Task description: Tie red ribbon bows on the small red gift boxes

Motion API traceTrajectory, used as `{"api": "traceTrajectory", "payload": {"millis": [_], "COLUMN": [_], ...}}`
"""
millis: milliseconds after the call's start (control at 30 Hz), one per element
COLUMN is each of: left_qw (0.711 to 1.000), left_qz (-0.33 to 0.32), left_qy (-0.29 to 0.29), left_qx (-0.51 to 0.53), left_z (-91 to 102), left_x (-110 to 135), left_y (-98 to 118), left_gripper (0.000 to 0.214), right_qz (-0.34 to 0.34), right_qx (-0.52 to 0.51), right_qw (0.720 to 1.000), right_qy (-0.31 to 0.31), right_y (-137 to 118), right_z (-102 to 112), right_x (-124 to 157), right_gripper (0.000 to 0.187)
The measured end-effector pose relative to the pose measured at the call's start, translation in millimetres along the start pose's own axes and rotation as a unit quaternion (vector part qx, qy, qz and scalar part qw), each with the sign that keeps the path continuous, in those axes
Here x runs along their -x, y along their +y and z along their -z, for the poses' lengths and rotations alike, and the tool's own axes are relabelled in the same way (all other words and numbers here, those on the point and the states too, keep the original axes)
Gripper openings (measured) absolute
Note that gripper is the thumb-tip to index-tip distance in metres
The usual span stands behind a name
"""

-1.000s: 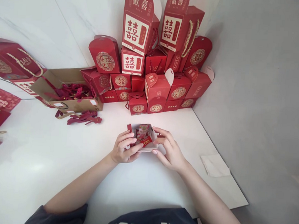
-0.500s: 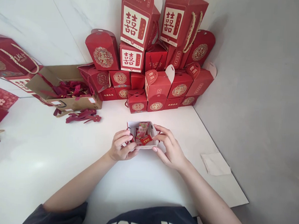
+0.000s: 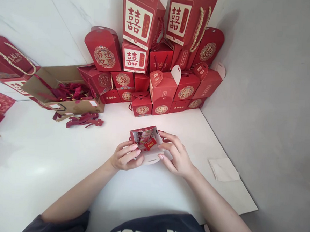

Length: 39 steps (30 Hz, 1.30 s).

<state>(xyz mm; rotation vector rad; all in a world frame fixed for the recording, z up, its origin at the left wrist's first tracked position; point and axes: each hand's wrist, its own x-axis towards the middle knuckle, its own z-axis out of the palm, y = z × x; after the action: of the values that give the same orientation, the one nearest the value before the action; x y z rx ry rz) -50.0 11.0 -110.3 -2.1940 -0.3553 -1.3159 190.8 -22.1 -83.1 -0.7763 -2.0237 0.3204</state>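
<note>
A small red gift box (image 3: 152,156), white inside and open at the top, stands on the white table (image 3: 49,165) in front of me. Red candy packets (image 3: 147,142) lie inside it. My left hand (image 3: 125,157) grips the box's left side with curled fingers. My right hand (image 3: 175,155) holds its right side, fingertips on the near white flap. Both hands are closed on the box.
A stack of red gift boxes and rope-handled bags (image 3: 158,60) fills the far corner. A brown carton with red ribbons (image 3: 64,93) lies at the left, loose red ribbons (image 3: 83,119) before it. A white folded paper (image 3: 223,169) lies near the table's right edge.
The box has tilted and its near white flap has folded down toward me. Both hands shifted slightly along its sides. The view has dropped a little.
</note>
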Motion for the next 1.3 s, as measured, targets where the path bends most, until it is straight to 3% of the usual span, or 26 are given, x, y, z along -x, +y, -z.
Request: {"api": "traceTrajectory", "payload": {"millis": [100,267,533,800,967,1133,1200,1300], "left_qw": [1.000,0.998,0.997,0.992,0.973,0.973,0.975,0.974], "left_qz": [-0.003,0.044,0.064,0.065,0.137,0.132,0.119,0.128], "left_qy": [0.001,-0.026,-0.030,-0.073,-0.101,-0.097,-0.093,-0.093], "left_qx": [0.010,0.028,0.017,0.084,0.157,0.160,0.161,0.163], "left_z": [0.2,4.7,5.6,4.0,-1.0,-2.2,-2.3,-2.0], "left_x": [2,6,11,9,6,5,5,4], "left_y": [2,-4,-6,-7,-5,-1,0,1], "left_gripper": [0.020,0.009,0.016,0.014,0.034,0.036,0.033,0.032], "right_qz": [0.011,0.009,0.005,0.007,-0.034,-0.052,-0.056,-0.070], "right_qx": [0.005,0.009,0.015,0.024,0.003,0.024,0.022,0.012], "right_qw": [1.000,1.000,1.000,0.992,0.997,0.998,0.997,0.992], "right_qy": [0.003,0.007,0.004,-0.126,-0.071,-0.027,-0.045,-0.103], "right_y": [0,-1,0,-1,0,2,3,3], "right_z": [0,0,0,-3,-10,-12,-10,-6], "right_x": [-1,-1,1,-4,-1,-2,-8,-23], "right_gripper": [0.027,0.028,0.033,0.051,0.047,0.030,0.026,0.036]}}
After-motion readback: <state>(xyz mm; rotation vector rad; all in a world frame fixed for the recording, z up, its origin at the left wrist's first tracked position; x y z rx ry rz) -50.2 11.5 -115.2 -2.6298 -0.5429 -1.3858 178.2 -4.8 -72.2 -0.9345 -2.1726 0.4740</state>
